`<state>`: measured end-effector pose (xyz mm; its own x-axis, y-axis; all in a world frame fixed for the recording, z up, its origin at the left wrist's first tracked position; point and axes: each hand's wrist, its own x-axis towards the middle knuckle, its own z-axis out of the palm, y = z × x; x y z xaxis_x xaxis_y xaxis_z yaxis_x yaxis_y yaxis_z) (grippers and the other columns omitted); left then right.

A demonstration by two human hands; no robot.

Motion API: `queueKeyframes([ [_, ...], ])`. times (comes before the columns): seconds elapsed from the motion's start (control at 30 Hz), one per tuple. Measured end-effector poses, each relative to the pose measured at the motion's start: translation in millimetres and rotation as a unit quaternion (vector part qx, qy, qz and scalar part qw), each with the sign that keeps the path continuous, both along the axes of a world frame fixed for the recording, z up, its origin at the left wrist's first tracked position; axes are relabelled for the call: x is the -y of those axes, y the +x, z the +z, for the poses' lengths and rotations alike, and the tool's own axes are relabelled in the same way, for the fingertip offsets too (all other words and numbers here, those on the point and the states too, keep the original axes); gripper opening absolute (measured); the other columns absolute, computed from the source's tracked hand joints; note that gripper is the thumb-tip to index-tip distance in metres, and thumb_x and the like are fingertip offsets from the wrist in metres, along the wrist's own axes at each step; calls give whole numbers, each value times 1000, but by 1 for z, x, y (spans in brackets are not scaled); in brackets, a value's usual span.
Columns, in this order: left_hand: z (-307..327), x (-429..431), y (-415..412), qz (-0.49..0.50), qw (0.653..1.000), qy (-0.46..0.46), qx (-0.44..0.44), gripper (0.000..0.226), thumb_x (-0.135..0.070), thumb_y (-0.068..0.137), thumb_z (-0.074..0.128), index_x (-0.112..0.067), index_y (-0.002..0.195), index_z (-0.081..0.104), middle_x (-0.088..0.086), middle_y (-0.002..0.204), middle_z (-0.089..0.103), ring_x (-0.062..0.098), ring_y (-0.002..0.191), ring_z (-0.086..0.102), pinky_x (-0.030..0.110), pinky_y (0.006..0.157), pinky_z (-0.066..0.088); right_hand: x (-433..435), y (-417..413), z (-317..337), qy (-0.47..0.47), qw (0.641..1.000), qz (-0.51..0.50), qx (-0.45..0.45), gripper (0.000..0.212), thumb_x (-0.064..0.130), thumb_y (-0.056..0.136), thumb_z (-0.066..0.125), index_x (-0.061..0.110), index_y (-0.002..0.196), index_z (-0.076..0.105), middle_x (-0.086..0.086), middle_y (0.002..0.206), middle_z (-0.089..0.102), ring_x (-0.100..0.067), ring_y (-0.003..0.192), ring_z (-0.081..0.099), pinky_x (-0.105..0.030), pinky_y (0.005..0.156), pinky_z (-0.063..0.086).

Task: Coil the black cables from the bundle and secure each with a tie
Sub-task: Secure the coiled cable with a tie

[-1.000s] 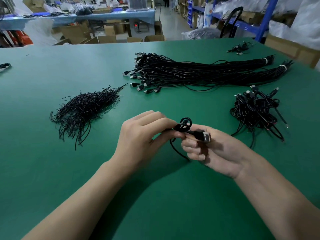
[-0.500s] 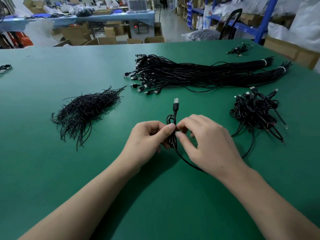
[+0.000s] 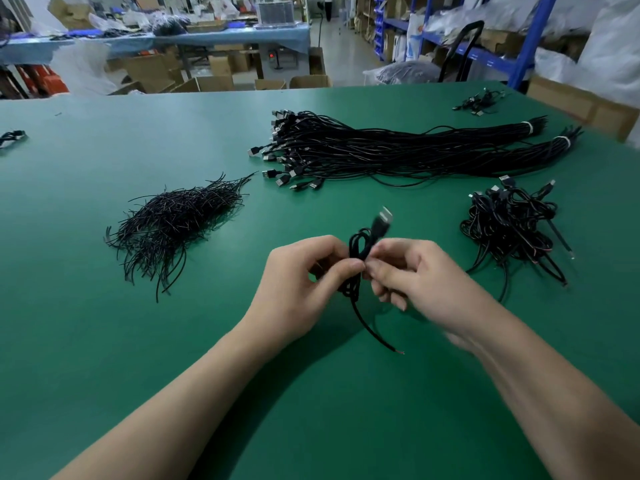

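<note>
View: head camera, looking forward and down over a green table (image 3: 104,341).
Left hand (image 3: 301,282): fingers curled, thumb and forefinger pinching the cable (image 3: 358,247) at the middle of its small coil, over the table.
Right hand (image 3: 426,282): blurred; thumb and forefinger gripping the same coil from the other side, fingertips meeting those of the left hand.
Cable: black, wound into a few tight loops between both hands; plug (image 3: 382,221) sticking up and away past the fingers; loose end (image 3: 374,330) trailing down toward the near edge, bare tip just showing.
Tie on the coil: hidden by fingers, cannot tell.
Bundle (image 3: 398,150): long black cables lying across the far half of the table, plugs fanned out at the left, far ends bound with white bands (image 3: 528,127); well apart from the hands.
Ties (image 3: 176,223): loose heap of short black wires, left of the hands.
Coiled cables (image 3: 509,230): tangled heap on the table, near the right hand on its right.
Background: blue-covered bench (image 3: 207,38), cardboard boxes (image 3: 207,83) on the floor, blue shelving (image 3: 485,53) at right.
</note>
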<state>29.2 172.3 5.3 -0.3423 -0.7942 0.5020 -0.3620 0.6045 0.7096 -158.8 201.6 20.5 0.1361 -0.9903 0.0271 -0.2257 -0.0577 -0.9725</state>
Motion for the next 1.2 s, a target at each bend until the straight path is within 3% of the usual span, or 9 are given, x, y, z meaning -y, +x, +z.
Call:
queueKeyframes([
  [0.1, 4, 0, 1, 18, 983, -182, 36, 25, -29, 94, 69, -6, 85, 73, -4, 73, 64, 16, 64, 57, 30, 60, 49, -3, -6, 0, 141, 961, 79, 225, 12, 13, 89, 66, 4, 95, 67, -4, 66, 59, -14, 61, 52, -18, 47, 38],
  [0.17, 5, -1, 1, 29, 976, -212, 27, 23, -26, 94, 70, -6, 84, 73, -3, 73, 64, 15, 63, 56, 25, 60, 47, -4, -5, 1, 150, 948, 95, 263, 12, 17, 84, 70, 8, 90, 70, -4, 67, 59, -14, 62, 51, -19, 48, 37],
  [0.3, 7, -7, -8, 51, 996, 15, -72, 18, -23, 93, 73, -14, 77, 70, -7, 65, 67, 10, 60, 61, 22, 58, 46, -3, 1, 0, 40, 994, 8, 98, 16, 27, 98, 61, 14, 93, 70, 6, 74, 65, -7, 68, 56, -18, 55, 41],
  [0.47, 13, -8, -26, 27, 951, 194, -238, 27, -30, 95, 70, -19, 70, 67, -12, 59, 59, -1, 53, 49, 9, 54, 38, -3, 7, 7, -25, 999, -24, -3, 22, 36, 98, 64, 16, 93, 73, 2, 86, 77, -5, 72, 68, -11, 62, 45],
  [0.63, 10, 14, -38, 11, 959, 232, -159, 29, -46, 96, 63, -24, 84, 77, -14, 71, 62, -2, 62, 48, 9, 56, 37, -4, -20, 25, -18, 992, -86, -88, 27, 42, 94, 66, 18, 82, 71, 2, 74, 75, -7, 57, 61, -18, 58, 45],
  [0.73, 1, 41, -35, 53, 963, 235, -122, 26, -46, 97, 62, -25, 98, 77, -15, 78, 66, -1, 67, 51, 16, 65, 41, -3, -63, 46, -78, 939, -215, -255, 31, 49, 93, 64, 24, 77, 70, 12, 66, 72, -4, 52, 61, -24, 54, 44],
  [0.93, -11, 97, -17, 153, 970, 182, -41, 12, -34, 98, 64, -26, 101, 72, -15, 89, 69, -2, 78, 60, 26, 80, 50, 21, -152, 70, -55, 743, -346, -571, 46, 51, 95, 60, 13, 72, 71, -8, 64, 65, -31, 61, 60, -27, 53, 45],
  [1.03, -12, 125, -9, 207, 966, 151, 36, 23, -34, 98, 62, -21, 116, 69, -5, 106, 68, 9, 85, 62, 37, 92, 52, 32, -168, 69, 6, 701, -334, -630, 51, 53, 95, 58, 11, 68, 71, -11, 63, 60, -27, 59, 56, -25, 51, 38],
  [1.2, -13, 166, -5, 252, 946, 89, 182, 47, -34, 101, 58, -17, 144, 54, 11, 147, 49, 32, 133, 44, 42, 114, 36, 39, -182, 75, 113, 675, -280, -673, 58, 66, 94, 52, 15, 72, 67, -7, 73, 60, -24, 66, 56, -28, 58, 43],
])
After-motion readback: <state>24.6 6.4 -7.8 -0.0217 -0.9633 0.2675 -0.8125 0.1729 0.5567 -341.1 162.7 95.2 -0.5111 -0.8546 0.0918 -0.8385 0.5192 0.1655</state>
